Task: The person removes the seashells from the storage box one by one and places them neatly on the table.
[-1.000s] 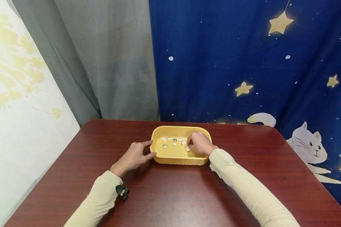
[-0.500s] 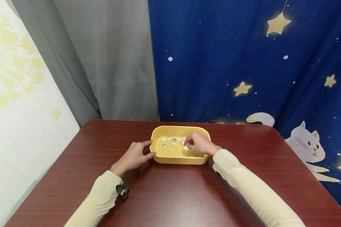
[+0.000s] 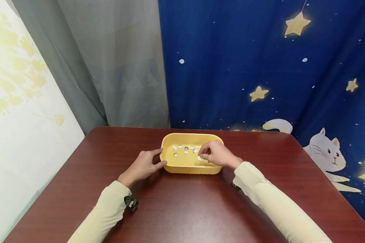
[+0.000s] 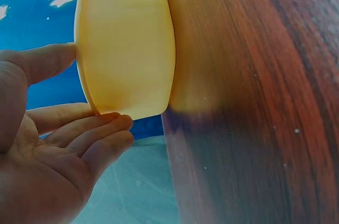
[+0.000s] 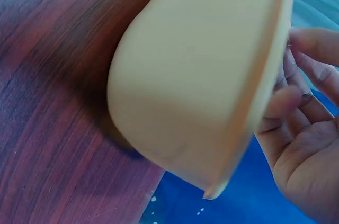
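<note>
A yellow plastic tub [image 3: 191, 170] holds several small white roundish pieces [image 3: 186, 148], some with purple or dark markings. My left hand [image 3: 143, 165] rests at the tub's left end, thumb and fingers spread along the rim. In the left wrist view the thumb touches the rim, and fingertips [image 4: 124, 122] lie against the outer wall. Reaching in over the tub's right side, my right hand [image 3: 217, 153] pinches a small white disc [image 3: 199, 157] between thumb and fingers, low inside. The tub wall covers that disc in the right wrist view.
The tub stands on a dark red-brown wooden table [image 3: 182, 209], toward its far edge. Behind the table hang a grey curtain [image 3: 134, 67] and a blue star-patterned curtain [image 3: 219, 67]. A white panel [image 3: 24, 152] stands at the left.
My right hand has shifted slightly, its wrist moving outward to the right, with the white disc staying at the fingertips. The left hand has kept its place on the tub.
</note>
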